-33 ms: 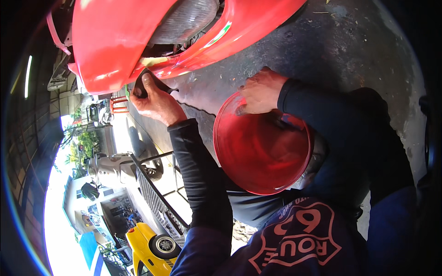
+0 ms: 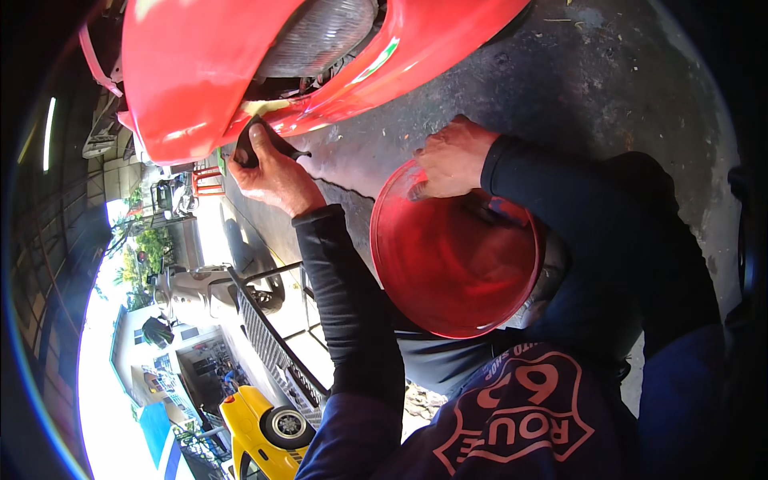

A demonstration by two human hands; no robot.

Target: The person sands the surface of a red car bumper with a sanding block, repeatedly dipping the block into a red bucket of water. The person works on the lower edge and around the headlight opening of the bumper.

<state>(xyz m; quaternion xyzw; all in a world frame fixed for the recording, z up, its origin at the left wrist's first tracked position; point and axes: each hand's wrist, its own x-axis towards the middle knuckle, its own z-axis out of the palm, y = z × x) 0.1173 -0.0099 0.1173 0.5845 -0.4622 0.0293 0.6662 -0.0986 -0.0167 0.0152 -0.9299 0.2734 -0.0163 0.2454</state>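
Note:
My left hand [image 2: 272, 172] holds a dark, curved piece [image 2: 284, 146] with the thumb pressed on it, against or just beside the lower edge of a red painted body panel [image 2: 180, 88], near a pale yellowish patch [image 2: 264, 106]; contact is hard to tell. A clear lamp lens [image 2: 316, 36] sits in the panel. My right hand [image 2: 452, 160] grips the rim of a red bucket [image 2: 448, 272] at my body, its fingers curled over the edge. Something dark and blue lies partly hidden inside the bucket, under my right forearm.
Stained concrete floor [image 2: 608, 72] lies beyond the bucket. To the left are a black metal ramp or stand [image 2: 272, 328], an orange stool [image 2: 208, 182], a yellow car [image 2: 248, 424] and parked vehicles [image 2: 192, 288] near the bright open side of the garage.

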